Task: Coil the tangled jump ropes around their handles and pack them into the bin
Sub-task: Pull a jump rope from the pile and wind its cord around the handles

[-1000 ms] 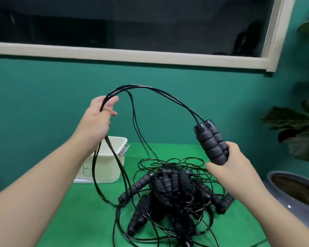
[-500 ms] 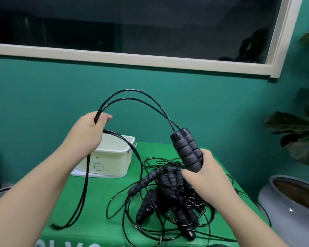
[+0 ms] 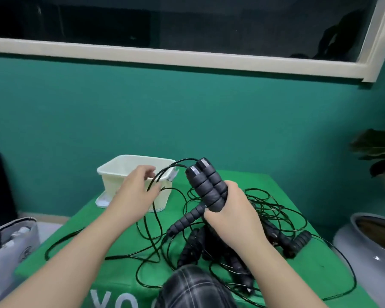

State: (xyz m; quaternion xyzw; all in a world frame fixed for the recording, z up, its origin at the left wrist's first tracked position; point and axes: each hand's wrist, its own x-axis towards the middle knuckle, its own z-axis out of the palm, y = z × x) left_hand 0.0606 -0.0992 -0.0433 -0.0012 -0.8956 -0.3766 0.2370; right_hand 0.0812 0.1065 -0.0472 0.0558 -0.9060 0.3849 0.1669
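Note:
My right hand point(image 3: 229, 213) grips a pair of black ribbed jump-rope handles point(image 3: 206, 184), held upright and tilted left above the table. Two thin black cords point(image 3: 165, 171) leave the handle tops and curve down to my left hand point(image 3: 135, 194), whose fingers curl loosely around them in front of the bin. The cream plastic bin point(image 3: 129, 168) stands at the back left of the green table point(image 3: 302, 272). A tangled pile of more black ropes and handles point(image 3: 209, 243) lies under and behind my right hand, with loops spreading over the cloth.
A grey pot point(image 3: 369, 243) with a leafy plant stands right of the table. A grey bag point(image 3: 9, 243) sits on the floor at the left. A teal wall with a window sill rises behind. Plaid fabric point(image 3: 191, 290) shows at the bottom edge.
Both hands have dropped lower toward the table. The raised loop of cord has shrunk and my left hand now sits close to the handles, in front of the bin.

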